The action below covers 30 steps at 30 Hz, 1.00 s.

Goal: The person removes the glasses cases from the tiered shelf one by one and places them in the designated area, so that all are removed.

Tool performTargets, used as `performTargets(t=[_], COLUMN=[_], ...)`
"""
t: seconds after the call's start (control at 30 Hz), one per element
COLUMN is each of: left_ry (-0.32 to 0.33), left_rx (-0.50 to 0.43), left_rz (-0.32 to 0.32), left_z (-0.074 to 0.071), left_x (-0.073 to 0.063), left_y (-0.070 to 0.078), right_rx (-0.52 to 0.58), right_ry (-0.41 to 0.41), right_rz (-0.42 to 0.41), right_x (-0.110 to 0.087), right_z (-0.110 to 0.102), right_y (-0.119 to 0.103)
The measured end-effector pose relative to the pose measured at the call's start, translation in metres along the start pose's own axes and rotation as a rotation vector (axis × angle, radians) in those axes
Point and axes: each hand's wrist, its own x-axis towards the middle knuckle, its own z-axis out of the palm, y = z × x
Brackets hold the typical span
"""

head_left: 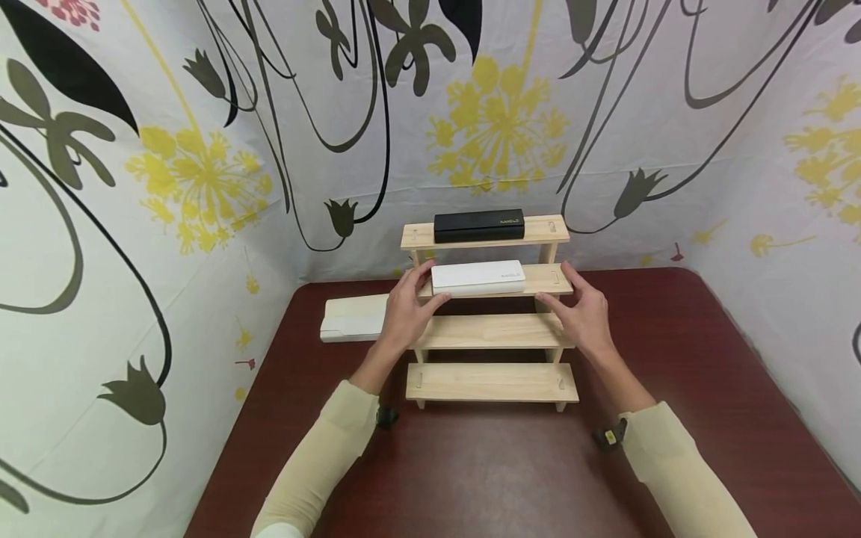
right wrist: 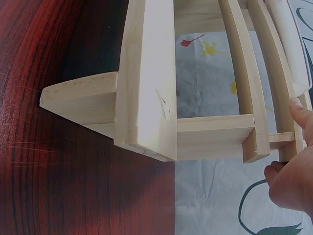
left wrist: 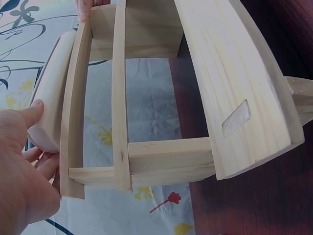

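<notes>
A light wooden rack (head_left: pixel 494 332) with stepped shelves stands toward the back of the table. On its second shelf from the top lies a white oblong case (head_left: pixel 477 278), with small lettering at its right end. My left hand (head_left: pixel 406 310) holds the case's left end, thumb at the front; the left wrist view shows the thumb on its face and the other fingers around the shelf end. My right hand (head_left: pixel 584 312) grips the right end of that same shelf, thumb along the front edge. A black oblong case (head_left: pixel 479 226) rests on the top shelf.
Left of the rack, a white case (head_left: pixel 353 317) lies on the dark red table (head_left: pixel 484 471), partly hidden by my left hand. The two lower shelves (head_left: pixel 491 382) reach forward. Patterned cloth (head_left: pixel 498 134) hangs close behind the rack and along both sides.
</notes>
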Motion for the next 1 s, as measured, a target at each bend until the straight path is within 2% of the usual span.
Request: performTargets(t=[0.43, 0.8, 1.0], left_ry=[-0.015, -0.020, -0.025], left_rx=[-0.022, -0.057, -0.063], left_rz=[0.007, -0.037, -0.044], left_z=[-0.005, -0.010, -0.014], left_x=[-0.002, -0.005, -0.008], left_y=[0.004, 0.003, 0.003], right_rx=[-0.018, 0.024, 0.008], right_ry=[-0.013, -0.017, -0.015], right_rz=[0.002, 0.011, 0.010], right_x=[0.000, 0.001, 0.001], right_z=[0.000, 0.000, 0.000], right_y=[0.000, -0.002, -0.002])
